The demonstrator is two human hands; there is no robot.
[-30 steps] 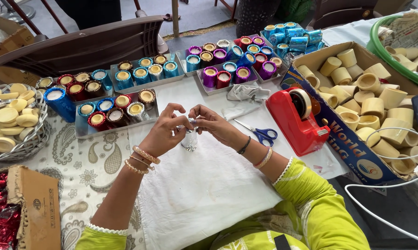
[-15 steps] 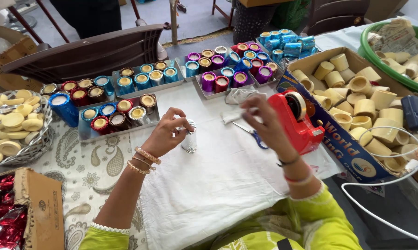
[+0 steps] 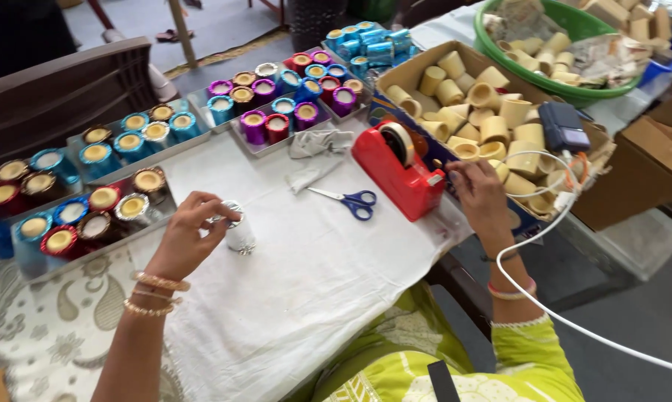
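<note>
Two hands, well apart over the white cloth (image 3: pixel 298 298).

Far left: rows of coloured cups (image 3: pixel 101 199) in trays, untouched.

Left hand (image 3: pixel 183 238): fingers closed round the top of a small silver cup (image 3: pixel 239 237), upright on the cloth, near-left of centre. Steadies it in place, by the look.

Centre: blue-handled scissors (image 3: pixel 347 199) flat on the cloth, between cup and red tape dispenser (image 3: pixel 399 171).

Right hand (image 3: pixel 476 195): fingers narrowed to a pinch at the dispenser's right end, by the cutter. Cannot tell whether any tape is between the fingertips.

Far right: cardboard box (image 3: pixel 418 65) of plain beige cups behind the dispenser; white cable (image 3: pixel 544 298) looping past the right wrist.

Step, as judged: fetching a strip of tape for the silver cup while holding its wrap shut.

Next move calls for a clean pull and tear at the cutter, then carrying the strip left to the cup without folding it, with the left-hand grip kept firm.
</note>
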